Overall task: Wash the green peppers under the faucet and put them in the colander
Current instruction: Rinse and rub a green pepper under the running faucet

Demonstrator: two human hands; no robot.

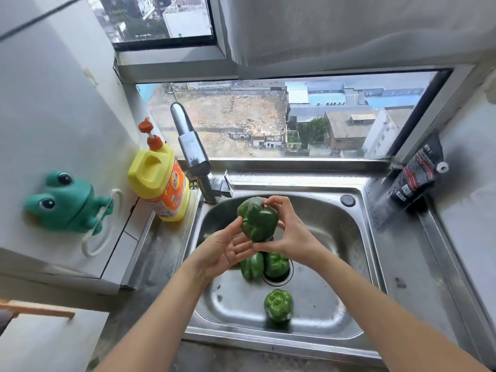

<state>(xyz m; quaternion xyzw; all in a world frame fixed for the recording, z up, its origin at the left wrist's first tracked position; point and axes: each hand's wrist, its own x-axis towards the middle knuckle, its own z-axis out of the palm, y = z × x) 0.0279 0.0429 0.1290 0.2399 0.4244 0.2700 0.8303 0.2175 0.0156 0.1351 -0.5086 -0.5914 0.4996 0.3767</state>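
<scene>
Over the middle of the sink [330,291], we see the right hand [288,233] with its fingers and thumb curled round a big pepper [257,222]. It grips the pepper from the right side and the top. The left hand [228,249] is close beside it, palm up, with its fingers straight and spread. Its thumb and fingertips touch the left side and the bottom of the big pepper, but they do not wrap round it. The big pepper is dark green and is held up in the air above the sink bowl, just in front of the foot of the faucet [192,149].

Under the hands, a second pepper [251,265] lies just beside the drain [271,281], and a third pepper [276,264] sits right on it. The two touch. A fourth pepper [278,304] stands alone nearer to us, apart from them, with its stem end up.

To the left of the faucet stands a yellow bottle [161,183] with an orange pump. Farther left, a green frog [67,202] is on the white wall. On the right, a black pouch [414,178] leans in the corner by the window [268,119].
</scene>
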